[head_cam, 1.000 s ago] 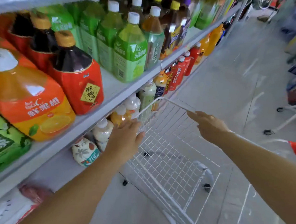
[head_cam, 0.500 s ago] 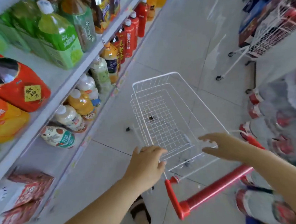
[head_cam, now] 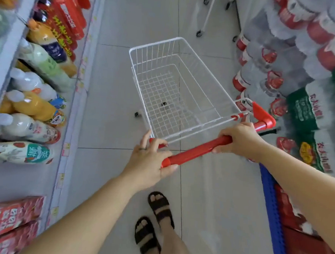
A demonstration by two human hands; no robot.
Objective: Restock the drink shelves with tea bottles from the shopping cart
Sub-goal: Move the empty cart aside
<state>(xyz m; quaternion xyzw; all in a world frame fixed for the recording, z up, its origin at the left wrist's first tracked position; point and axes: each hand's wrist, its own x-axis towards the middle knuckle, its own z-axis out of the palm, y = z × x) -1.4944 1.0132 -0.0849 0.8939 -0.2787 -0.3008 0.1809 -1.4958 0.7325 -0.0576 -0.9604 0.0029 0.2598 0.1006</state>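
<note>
The left hand (head_cam: 150, 161) and right hand (head_cam: 240, 140) grip the red handle (head_cam: 196, 152), fingers (head_cam: 158, 141) curled round it toward either end, a spread hold that I judge suits steering. The shopping cart (head_cam: 154, 44) stands in the aisle between the drink shelves (head_cam: 84, 63) and water packs (head_cam: 264, 74). Its long axis points away from the person, along the shelves, basket holding nothing.

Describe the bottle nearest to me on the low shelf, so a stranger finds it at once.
On the drink shelves at the left, follow the low row to its near end. The last bottle there is the one. Only it has a white illustrated wrap with a teal patch bearing white characters.
</note>
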